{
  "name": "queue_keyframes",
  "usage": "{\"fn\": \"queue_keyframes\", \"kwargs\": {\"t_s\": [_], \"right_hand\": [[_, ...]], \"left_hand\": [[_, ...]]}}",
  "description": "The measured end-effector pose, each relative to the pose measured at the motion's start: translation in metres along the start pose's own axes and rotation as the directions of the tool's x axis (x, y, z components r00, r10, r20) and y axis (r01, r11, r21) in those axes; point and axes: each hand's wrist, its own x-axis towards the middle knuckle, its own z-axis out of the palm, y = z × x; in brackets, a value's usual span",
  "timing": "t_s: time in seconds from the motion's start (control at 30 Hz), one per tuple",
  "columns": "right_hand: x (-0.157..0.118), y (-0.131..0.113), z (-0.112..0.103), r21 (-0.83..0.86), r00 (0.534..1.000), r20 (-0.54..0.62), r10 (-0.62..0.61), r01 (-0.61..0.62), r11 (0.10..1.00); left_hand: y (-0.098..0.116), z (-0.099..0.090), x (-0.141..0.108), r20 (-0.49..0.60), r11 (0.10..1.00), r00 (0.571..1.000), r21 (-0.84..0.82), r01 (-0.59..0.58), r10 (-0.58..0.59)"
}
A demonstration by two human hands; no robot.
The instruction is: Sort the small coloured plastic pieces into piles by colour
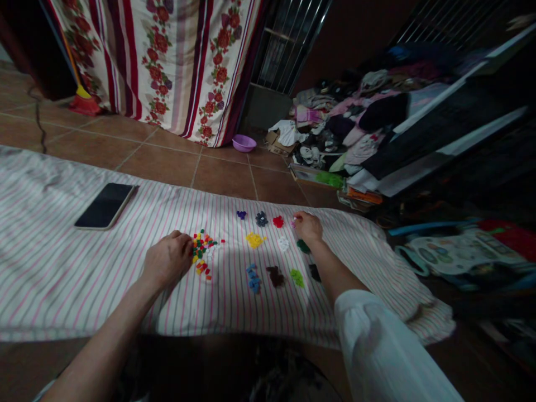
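Observation:
My left hand rests with bent fingers at the left edge of a mixed heap of small colored pieces; what it holds, if anything, is hidden. At the back right, my right hand has its fingertips together at a small pink pile. Separate single-color piles lie around: purple, dark grey, red, yellow, white, dark green, blue, brown, light green and black.
A striped cloth covers the surface, with a phone at its left. Beyond are a purple basin, a floral curtain, a red broom and heaped clothes.

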Motion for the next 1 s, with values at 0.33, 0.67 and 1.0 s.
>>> {"fn": "queue_keyframes", "kwargs": {"t_s": [0.33, 0.67, 1.0], "right_hand": [[-0.011, 0.002, -0.017, 0.209, 0.992, 0.013, 0.123, -0.123, 0.97], [-0.155, -0.012, -0.104, 0.652, 0.997, -0.077, 0.031, 0.027, 0.758], [-0.326, 0.027, -0.179, 0.716, 0.953, -0.008, 0.302, -0.205, 0.667]], "left_hand": [[-0.005, 0.003, 0.003, -0.025, 1.0, 1.0, -0.016, 0.005, -0.006], [-0.013, -0.011, -0.047, -0.265, 0.982, 0.958, -0.178, 0.06, -0.107], [-0.075, 0.044, -0.276, -0.611, 0.98, 0.792, -0.157, -0.123, 0.002]]}}
